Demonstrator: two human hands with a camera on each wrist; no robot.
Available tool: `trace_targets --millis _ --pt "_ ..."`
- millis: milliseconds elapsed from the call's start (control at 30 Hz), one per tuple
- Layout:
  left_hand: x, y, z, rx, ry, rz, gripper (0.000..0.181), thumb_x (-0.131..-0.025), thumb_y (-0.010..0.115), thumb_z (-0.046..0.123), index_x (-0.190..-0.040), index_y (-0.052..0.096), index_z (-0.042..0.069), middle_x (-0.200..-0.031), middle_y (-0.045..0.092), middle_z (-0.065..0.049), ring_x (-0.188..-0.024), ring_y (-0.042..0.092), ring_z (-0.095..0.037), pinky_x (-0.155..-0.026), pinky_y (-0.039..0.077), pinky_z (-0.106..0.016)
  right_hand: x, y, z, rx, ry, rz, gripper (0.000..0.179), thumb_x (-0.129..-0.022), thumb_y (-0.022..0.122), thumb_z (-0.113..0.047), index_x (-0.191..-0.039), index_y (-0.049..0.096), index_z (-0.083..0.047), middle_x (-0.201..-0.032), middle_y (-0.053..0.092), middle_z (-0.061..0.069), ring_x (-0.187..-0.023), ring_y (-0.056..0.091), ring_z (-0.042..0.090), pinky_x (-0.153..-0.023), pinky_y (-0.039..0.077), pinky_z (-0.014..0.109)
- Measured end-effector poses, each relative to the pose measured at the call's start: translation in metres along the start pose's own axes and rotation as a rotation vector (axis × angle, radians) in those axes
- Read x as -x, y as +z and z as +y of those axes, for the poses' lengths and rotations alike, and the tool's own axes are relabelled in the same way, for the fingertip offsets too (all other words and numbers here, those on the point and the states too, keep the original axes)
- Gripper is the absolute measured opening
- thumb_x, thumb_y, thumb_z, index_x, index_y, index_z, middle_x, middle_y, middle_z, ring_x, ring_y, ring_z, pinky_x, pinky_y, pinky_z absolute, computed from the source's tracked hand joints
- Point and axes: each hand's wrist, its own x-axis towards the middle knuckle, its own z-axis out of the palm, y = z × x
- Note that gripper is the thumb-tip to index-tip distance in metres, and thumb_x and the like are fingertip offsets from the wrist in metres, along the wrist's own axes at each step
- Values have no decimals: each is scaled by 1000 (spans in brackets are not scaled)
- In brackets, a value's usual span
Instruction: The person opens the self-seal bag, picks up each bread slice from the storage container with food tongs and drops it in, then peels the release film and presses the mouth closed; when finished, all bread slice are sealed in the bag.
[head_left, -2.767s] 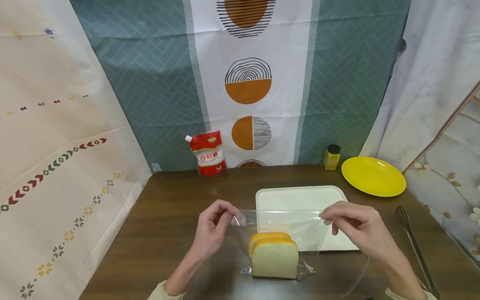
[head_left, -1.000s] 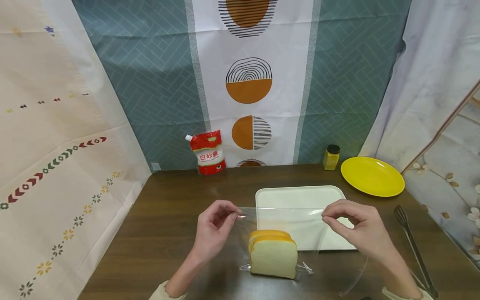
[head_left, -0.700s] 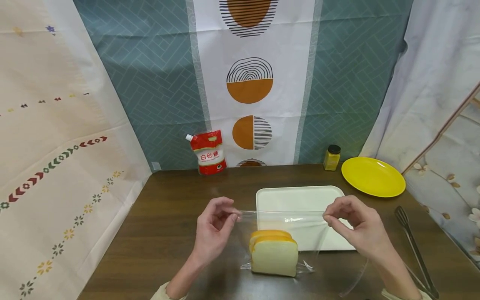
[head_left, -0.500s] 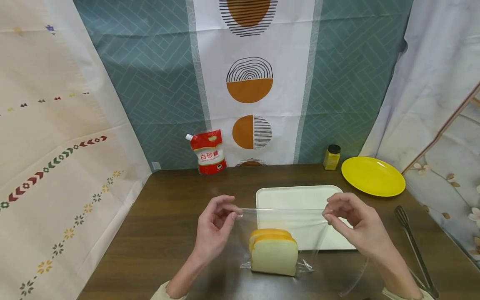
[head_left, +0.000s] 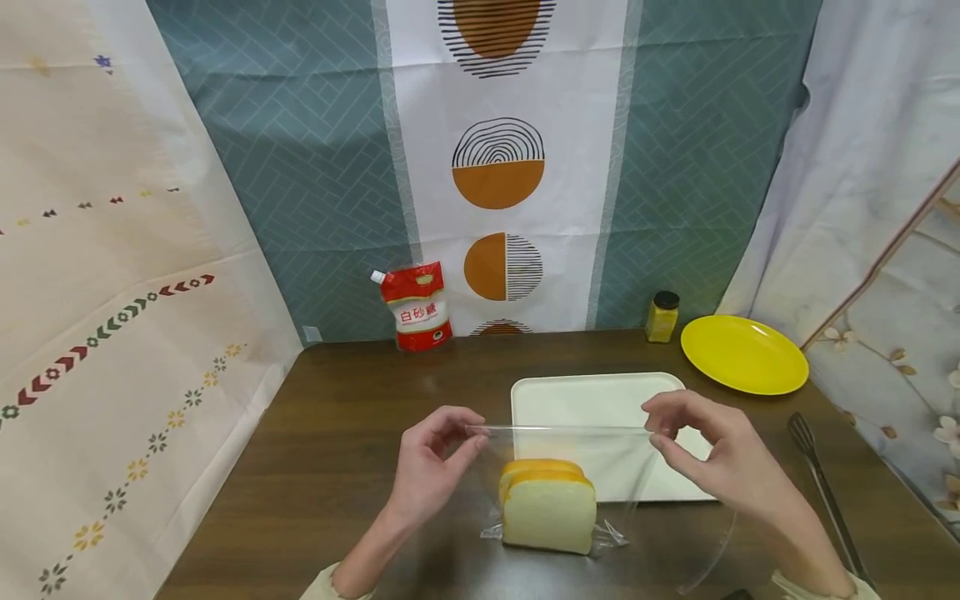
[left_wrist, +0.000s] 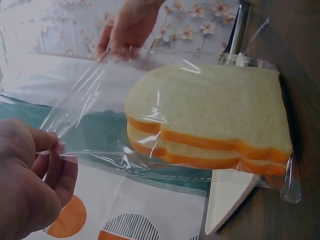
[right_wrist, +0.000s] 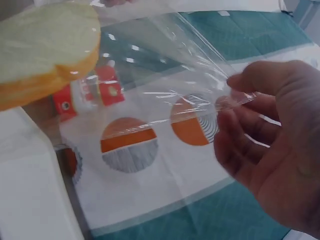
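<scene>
Two slices of bread [head_left: 549, 512] stand upright inside a clear plastic bag [head_left: 622, 467], near the front of the brown table. The left hand [head_left: 431, 462] pinches the bag's upper left corner between thumb and fingers. At the opposite upper corner, the right hand [head_left: 712, 446] pinches the film the same way. The top edge is stretched straight between them, above the bread. In the left wrist view the bread [left_wrist: 210, 110] shows through the film, orange crust along its edges. The right wrist view has the film [right_wrist: 190, 75] drawn taut to the right fingertips.
A white tray [head_left: 592, 396] lies just behind the bag. Farther back are a red-and-white sugar pouch [head_left: 417, 308], a yellow jar with a black lid [head_left: 662, 317] and a yellow plate [head_left: 744, 354]. A dark whisk-like utensil [head_left: 825, 492] lies along the right side; a clear strip [head_left: 711, 558] lies near the right forearm.
Both hands keep their pinch on the bag's top corners, shifting only slightly. The top edge sits a little lower than half a second ago, and the bread stays in place.
</scene>
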Motion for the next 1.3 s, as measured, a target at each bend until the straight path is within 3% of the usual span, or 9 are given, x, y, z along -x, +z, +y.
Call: trace_targets --millis 100,200,367,467,567,700,833,1067,1300 --pt "1 -1 1 6 4 -17 23 -85 73 -11 -104 68 1 -94 68 -12 -83 65 -23 -78 57 -29 -13 -3 -8 144 -32 -95 53 -71 83 9 -112 65 -19 -97 66 -9 -85 59 8 -76 48 21" --pt "2 -1 1 18 21 -31 23 -85 72 -12 -105 68 0 -95 68 -13 -84 66 -24 -80 56 -30 -31 2 -19 238 -61 -192 45 -74 86 -6 -110 66 -22 -101 65 -14 -89 59 7 -78 48 24" --pt "3 -1 0 35 39 -43 23 -86 71 -11 -106 67 0 -96 67 -15 -84 66 -26 -81 57 -31 -65 26 -43 358 50 -407 24 -83 83 -27 -100 70 -18 -96 65 -16 -85 60 7 -75 52 30" --pt "3 0 1 47 36 -42 24 -85 71 -14 -105 67 -1 -96 67 -16 -84 66 -24 -80 57 -30 -87 47 -53 385 93 -527 20 -83 82 -31 -94 72 -17 -87 66 -14 -79 61 9 -71 53 31" --pt "4 1 2 55 32 -44 27 -83 70 -17 -105 67 -2 -96 66 -18 -84 67 -22 -80 56 -29 -102 67 -59 401 92 -589 17 -81 82 -29 -83 71 -17 -74 61 -15 -68 56 7 -62 49 28" --pt "3 2 3 62 45 -51 28 -82 71 -18 -106 66 -5 -96 66 -18 -84 66 -20 -79 56 -28 -113 85 -64 414 66 -608 19 -81 81 -22 -69 66 -20 -58 48 -17 -56 45 4 -50 40 23" --pt "2 3 2 76 90 -56 30 -80 70 -22 -105 65 -8 -94 66 -19 -81 65 -19 -76 57 -27 -116 93 -65 428 43 -608 21 -82 80 -15 -65 68 -19 -54 46 -16 -55 44 5 -48 38 23" --pt "6 4 0 54 50 -43 16 -83 73 -14 -97 72 -7 -87 72 -18 -77 70 -17 -73 58 -29 -113 95 -64 456 37 -588 21 -82 82 -17 -65 70 -19 -55 47 -17 -57 45 5 -49 39 23" --pt "6 5 0 52 100 -12 13 -80 74 -16 -88 72 -6 -83 72 -22 -71 72 -21 -67 58 -29 -109 89 -64 442 105 -588 21 -82 81 -17 -65 69 -19 -54 47 -17 -53 44 5 -46 39 24"
